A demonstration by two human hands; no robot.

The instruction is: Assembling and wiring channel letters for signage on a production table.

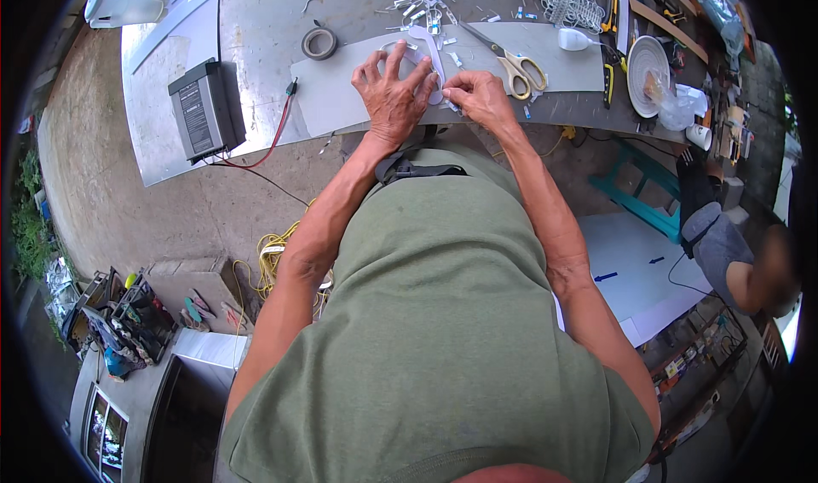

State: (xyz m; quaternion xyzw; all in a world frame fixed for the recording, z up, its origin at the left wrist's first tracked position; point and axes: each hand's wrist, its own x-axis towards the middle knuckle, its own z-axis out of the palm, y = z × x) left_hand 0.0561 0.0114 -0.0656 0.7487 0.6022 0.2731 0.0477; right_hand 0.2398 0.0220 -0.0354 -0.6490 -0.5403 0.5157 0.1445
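On the table a white curved plastic piece (433, 50), shaped like a thin bent strip, lies in front of me. My left hand (392, 91) rests over its left side, fingers spread and bent, with the index finger and thumb against the piece. Close by on the right, my right hand (480, 99) has thumb and index finger pinched together at the piece's near end. Whatever is in that pinch is too small to make out. Scissors (515, 67) with beige handles lie open to the right. Small white light modules (417, 7) with wires are scattered beyond the piece.
A roll of dark tape (319, 43) and a black power supply box (201, 112) with red wire sit leftward. Rightward are a white bottle (577, 40), a cutter knife (608, 85), a round white basket (648, 69) and bundled wire (567, 1). A teal stool (635, 189) and another person (724, 248) are at right.
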